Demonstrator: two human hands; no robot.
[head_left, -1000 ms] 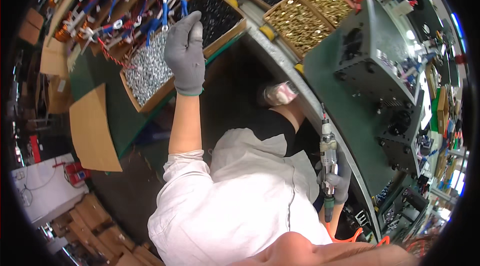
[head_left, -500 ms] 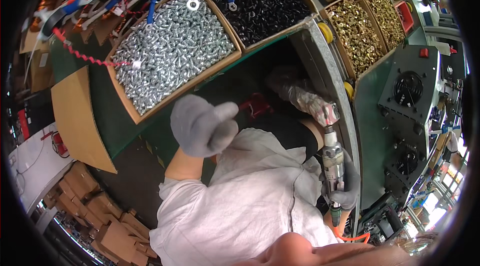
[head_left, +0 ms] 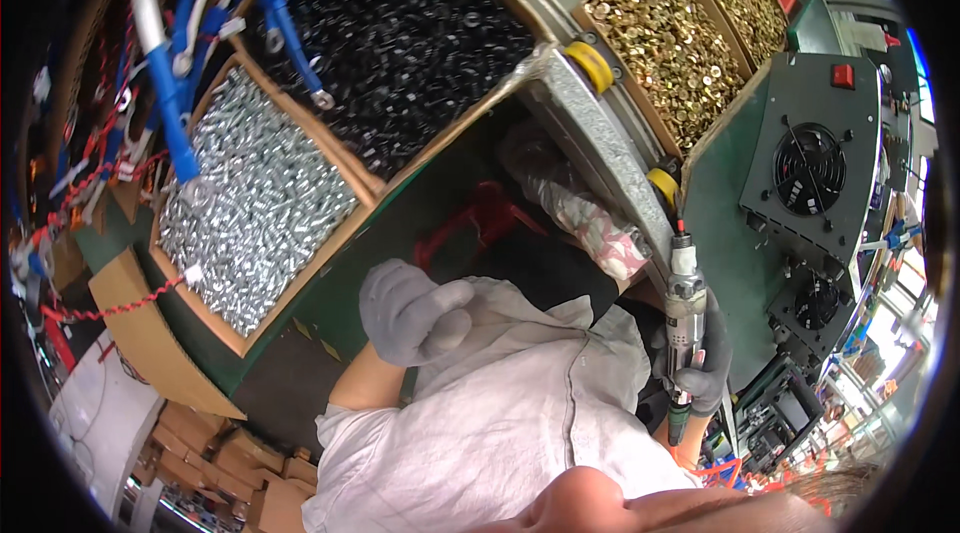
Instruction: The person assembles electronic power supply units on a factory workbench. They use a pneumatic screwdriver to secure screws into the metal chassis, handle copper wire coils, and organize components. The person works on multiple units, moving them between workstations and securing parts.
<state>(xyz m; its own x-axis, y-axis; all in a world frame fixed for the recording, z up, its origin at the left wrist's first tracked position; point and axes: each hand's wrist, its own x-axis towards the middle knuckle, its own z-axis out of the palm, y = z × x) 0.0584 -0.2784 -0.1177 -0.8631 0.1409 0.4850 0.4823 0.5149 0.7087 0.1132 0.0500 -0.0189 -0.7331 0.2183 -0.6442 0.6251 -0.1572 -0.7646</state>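
Note:
My right hand (head_left: 708, 368), in a dark grey glove, is wrapped round the body of a pneumatic screwdriver (head_left: 686, 318). The tool stands nearly upright in the picture, its bit end close beside a yellow roller (head_left: 664, 185) on the metal rail. An orange-red air hose (head_left: 690, 461) leaves its lower end. My left hand (head_left: 408, 315), in a light grey glove, hovers in front of my shirt with its fingers curled in. Whatever those fingers may hold is hidden. Nearest to it is the cardboard box of silver screws (head_left: 265, 198).
Behind the screws stands a box of black fasteners (head_left: 400, 43); further right are brass-coloured flanged pieces (head_left: 665, 38). Blue-ended cables (head_left: 170, 123) hang over the screws. A dark metal case with a fan (head_left: 808, 168) stands on the green bench (head_left: 725, 193) at the right.
The view has turned to the right, so the boxes sit further left. My right hand has raised the screwdriver, its tip now beside the roller. My left hand stays curled.

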